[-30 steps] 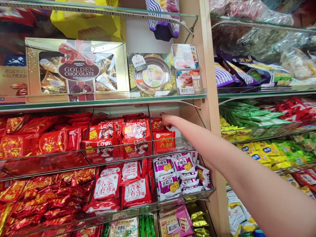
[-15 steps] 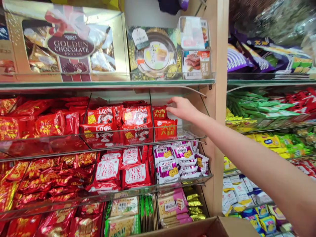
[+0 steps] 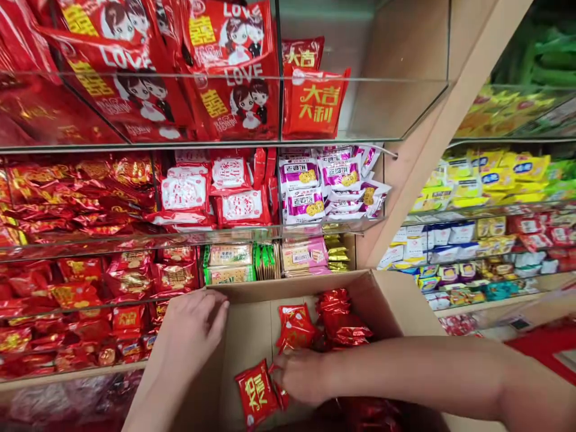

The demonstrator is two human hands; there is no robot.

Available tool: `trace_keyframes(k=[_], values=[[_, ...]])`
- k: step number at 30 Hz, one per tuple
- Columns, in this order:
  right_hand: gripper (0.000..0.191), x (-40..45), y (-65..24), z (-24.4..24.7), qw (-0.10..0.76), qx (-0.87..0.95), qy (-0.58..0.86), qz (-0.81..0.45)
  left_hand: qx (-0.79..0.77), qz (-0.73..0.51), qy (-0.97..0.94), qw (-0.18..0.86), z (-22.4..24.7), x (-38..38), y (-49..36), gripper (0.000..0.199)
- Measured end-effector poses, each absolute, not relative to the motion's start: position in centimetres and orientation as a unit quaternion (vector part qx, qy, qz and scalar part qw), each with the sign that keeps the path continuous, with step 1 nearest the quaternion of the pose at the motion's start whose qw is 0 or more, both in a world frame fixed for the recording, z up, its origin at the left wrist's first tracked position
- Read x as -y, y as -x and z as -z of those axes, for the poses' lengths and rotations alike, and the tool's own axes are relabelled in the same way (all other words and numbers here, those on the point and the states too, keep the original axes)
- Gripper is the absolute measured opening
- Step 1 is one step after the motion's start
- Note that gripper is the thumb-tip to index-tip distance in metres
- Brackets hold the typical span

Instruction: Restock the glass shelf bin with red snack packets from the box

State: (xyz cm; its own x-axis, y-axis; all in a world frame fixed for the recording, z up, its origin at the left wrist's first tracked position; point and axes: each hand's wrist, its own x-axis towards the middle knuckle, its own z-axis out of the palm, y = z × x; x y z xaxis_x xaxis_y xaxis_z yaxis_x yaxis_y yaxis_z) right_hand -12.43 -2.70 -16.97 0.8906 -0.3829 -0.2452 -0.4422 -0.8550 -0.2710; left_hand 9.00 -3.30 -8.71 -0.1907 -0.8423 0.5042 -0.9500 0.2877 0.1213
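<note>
touching right hand (image 3: 300, 377): glossy red packets (image 3: 257, 394), crinkled, gold characters

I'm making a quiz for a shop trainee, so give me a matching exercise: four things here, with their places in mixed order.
Things
1. Left hand
2. Right hand
3. LOVE packets
4. Purple-and-white packets

Places
A. Down inside the cardboard box
B. Right of the red-and-white packets, same shelf
C. At the box's far left corner
D. One shelf above the red-and-white packets

Pairs: 1-C, 2-A, 3-D, 4-B
</note>
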Motion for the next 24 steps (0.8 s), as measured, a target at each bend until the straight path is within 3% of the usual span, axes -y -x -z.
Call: trace_keyframes(k=[5,8,10,14,16,18,21,24], values=[[0.069,2.4,5.8,22.1,0.122,-0.283,0.937,-0.164,0.757,-0.075,-0.594,0.260,8.6,2.9,-8.7,0.016],[0.079,1.7,3.2,23.7,0.112,-0.302,0.926,-0.196,0.755,-0.060,-0.594,0.269,8.3,2.7,-8.5,0.016],[0.072,1.5,2.4,24.1,0.114,-0.301,0.920,-0.223,0.753,-0.046,-0.593,0.283,8.2,2.7,-8.5,0.016],[0.034,2.1,3.3,21.7,0.161,-0.288,0.908,-0.260,0.732,-0.008,-0.588,0.344,8.4,2.6,-8.9,0.013],[0.033,2.7,5.0,18.9,0.210,-0.305,0.907,-0.200,0.702,0.004,-0.591,0.397,8.4,2.3,-8.9,0.016],[0.033,3.5,7.2,15.6,0.287,-0.344,0.893,-0.044,0.645,0.048,-0.600,0.471,8.3,1.6,-8.6,0.022],[0.026,4.4,10.4,10.9,0.444,-0.382,0.775,0.238,0.514,0.232,-0.596,0.572,7.9,0.4,-6.7,0.032],[0.028,4.7,11.8,8.4,0.566,-0.360,0.636,0.381,0.454,0.379,-0.573,0.568,7.6,-0.1,-4.0,0.037]])
